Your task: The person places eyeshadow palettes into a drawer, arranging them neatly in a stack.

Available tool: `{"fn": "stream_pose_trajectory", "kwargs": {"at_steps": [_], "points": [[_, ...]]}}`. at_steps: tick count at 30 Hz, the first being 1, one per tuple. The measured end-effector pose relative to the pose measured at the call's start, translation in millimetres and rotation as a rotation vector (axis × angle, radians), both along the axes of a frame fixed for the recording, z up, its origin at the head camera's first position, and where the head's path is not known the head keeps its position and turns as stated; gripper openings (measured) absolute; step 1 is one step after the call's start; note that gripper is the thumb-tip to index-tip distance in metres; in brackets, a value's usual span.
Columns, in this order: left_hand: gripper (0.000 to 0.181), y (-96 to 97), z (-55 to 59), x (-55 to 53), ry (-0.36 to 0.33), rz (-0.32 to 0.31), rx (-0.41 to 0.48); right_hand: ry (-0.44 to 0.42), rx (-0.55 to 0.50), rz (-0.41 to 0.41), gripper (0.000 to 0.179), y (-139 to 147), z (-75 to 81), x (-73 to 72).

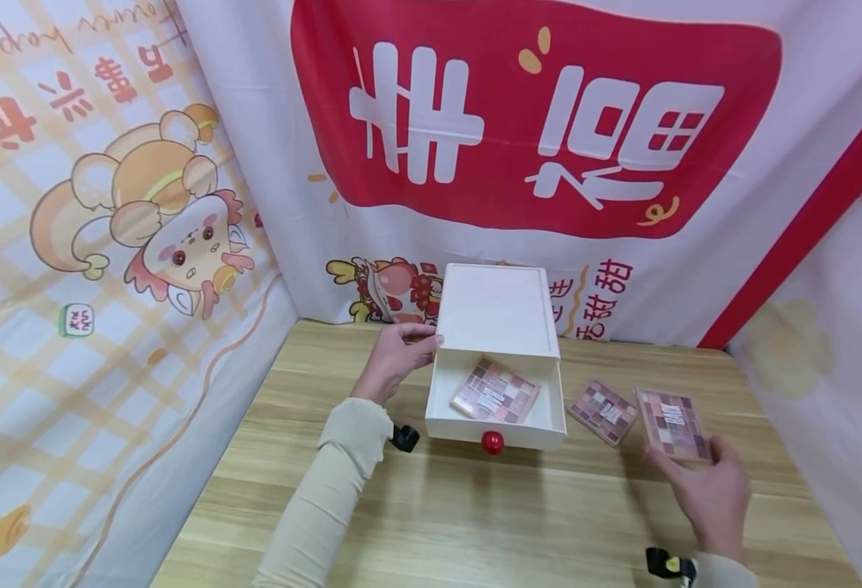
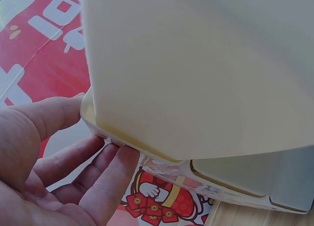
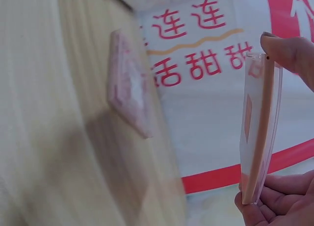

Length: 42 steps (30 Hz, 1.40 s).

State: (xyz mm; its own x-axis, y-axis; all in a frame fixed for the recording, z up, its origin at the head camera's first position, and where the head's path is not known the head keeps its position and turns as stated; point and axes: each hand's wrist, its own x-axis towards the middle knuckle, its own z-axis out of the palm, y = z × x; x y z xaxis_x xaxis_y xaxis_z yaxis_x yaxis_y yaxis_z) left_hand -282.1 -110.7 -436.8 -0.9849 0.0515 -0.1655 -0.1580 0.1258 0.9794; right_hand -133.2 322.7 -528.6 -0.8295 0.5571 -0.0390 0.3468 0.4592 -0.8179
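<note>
A white drawer box (image 1: 495,309) stands on the table with its drawer (image 1: 441,400) pulled out, showing a red round knob (image 1: 493,443). Inside the drawer lies an eyeshadow palette (image 1: 494,390). My left hand (image 1: 399,359) holds the box's left front edge; in the left wrist view the thumb touches the rim and the fingers lie against the side. My right hand (image 1: 710,494) grips a second eyeshadow palette (image 1: 672,423) by its edges, above the table, seen edge-on (image 3: 259,130) in the right wrist view. A third palette (image 1: 603,412) lies to the right of the drawer.
The wooden table (image 1: 431,523) carries the box and the palette beside it. Printed cloth (image 1: 533,122) hangs behind the box, with more cloth to the left and right of the table. Each wrist wears a black strap.
</note>
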Motion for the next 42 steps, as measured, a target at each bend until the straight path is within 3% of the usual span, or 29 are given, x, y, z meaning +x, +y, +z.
{"fn": "stream_pose_trajectory", "kwargs": {"at_steps": [8, 18, 28, 42], "points": [[0.031, 0.6, 0.6, 0.6, -0.007, 0.004, 0.007, 0.043, -0.040, 0.037, 0.121, -7, 16.8, -2.1], [0.032, 1.5, 0.9, 0.9, -0.003, 0.003, 0.029, 0.117, 0.011, 0.070, 0.118, -26, 40.6, -0.7], [0.032, 0.5, -0.3, 0.7, -0.007, 0.002, 0.020, 0.207, 0.107, 0.162, 0.112, -46, 63.8, -5.5], [0.032, -0.2, -1.3, 0.4, -0.002, 0.000, 0.038, 0.372, 0.176, 0.337, 0.107, -65, 79.6, -11.9]]}}
